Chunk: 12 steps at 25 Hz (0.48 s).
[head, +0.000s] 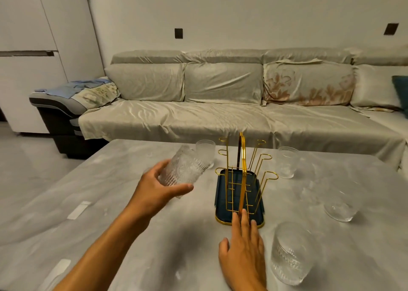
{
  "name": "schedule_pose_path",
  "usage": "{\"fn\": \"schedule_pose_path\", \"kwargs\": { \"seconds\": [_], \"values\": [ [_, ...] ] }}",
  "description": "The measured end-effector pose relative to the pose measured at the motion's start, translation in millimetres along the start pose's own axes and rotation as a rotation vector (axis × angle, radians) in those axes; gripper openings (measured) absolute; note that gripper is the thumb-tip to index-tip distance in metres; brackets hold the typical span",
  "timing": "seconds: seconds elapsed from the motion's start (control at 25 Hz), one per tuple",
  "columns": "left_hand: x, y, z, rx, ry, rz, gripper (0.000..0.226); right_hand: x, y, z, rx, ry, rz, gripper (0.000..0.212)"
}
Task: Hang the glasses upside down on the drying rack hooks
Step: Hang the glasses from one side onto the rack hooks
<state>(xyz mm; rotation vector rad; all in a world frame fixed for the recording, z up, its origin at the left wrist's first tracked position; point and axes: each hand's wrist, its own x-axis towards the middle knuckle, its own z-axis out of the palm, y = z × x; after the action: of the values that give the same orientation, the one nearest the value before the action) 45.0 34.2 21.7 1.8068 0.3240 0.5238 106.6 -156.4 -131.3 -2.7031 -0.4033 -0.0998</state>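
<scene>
A gold wire drying rack [242, 175] with bare hooks stands in a dark tray [220, 211] at the table's middle. My left hand [154, 189] grips a ribbed clear glass [183, 171], tilted, just left of the rack. Flat on the table lies my right hand [242, 246], fingers apart, its fingertips touching the tray's near edge. Another glass [205, 152] stands upright behind the held one. Three more glasses stand right of the rack: far [287, 162], middle [341, 204] and near [291, 252].
The grey marbled table [110, 202] spreads wide to the left. A covered sofa [220, 105] runs along behind the table's far edge. A white cabinet [33, 47] stands at the back left.
</scene>
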Motion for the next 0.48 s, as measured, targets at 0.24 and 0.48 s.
{"fn": "schedule_pose_path", "kwargs": {
  "seconds": [0.24, 0.48],
  "values": [
    [49, 50, 5, 0.29, -0.066, 0.141, 0.075, 2, 3, 0, -0.023, 0.014, -0.03, 0.072],
    [73, 63, 26, 0.396, -0.225, 0.215, 0.076, 3, 3, 3, -0.033, 0.026, -0.031, 0.073]
  ]
}}
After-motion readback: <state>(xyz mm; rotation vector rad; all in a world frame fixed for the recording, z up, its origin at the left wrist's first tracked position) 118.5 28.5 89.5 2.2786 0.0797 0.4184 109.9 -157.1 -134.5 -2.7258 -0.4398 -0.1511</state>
